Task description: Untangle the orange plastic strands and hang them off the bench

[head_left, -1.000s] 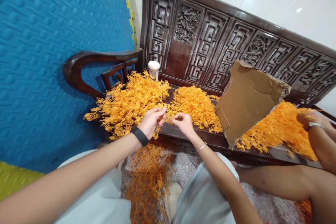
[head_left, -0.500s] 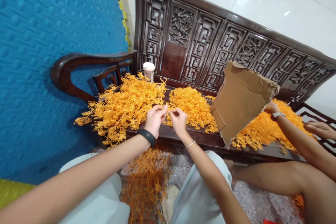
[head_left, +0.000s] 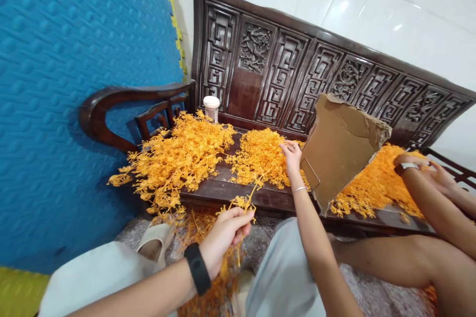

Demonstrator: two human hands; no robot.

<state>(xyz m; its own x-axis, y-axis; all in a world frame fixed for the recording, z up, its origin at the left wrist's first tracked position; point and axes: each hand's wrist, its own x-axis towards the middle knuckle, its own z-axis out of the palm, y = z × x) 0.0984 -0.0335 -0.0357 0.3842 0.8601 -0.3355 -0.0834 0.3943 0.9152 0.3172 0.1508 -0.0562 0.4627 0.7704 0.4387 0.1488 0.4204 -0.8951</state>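
Left hand (head_left: 225,232) pinches a spiky orange plastic sprig (head_left: 241,203).

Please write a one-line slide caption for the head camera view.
Left hand holds an orange sprig; right hand touches the middle orange pile on a carved bench.

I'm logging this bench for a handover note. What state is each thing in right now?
left hand: fingers pinched on an orange sprig, held off the bench
right hand: resting on the middle orange pile
left orange pile: loose, spilling over the seat edge
white-capped jar: upright, capped
cardboard sheet: torn, propped tilted
other person's hands: at the right orange pile
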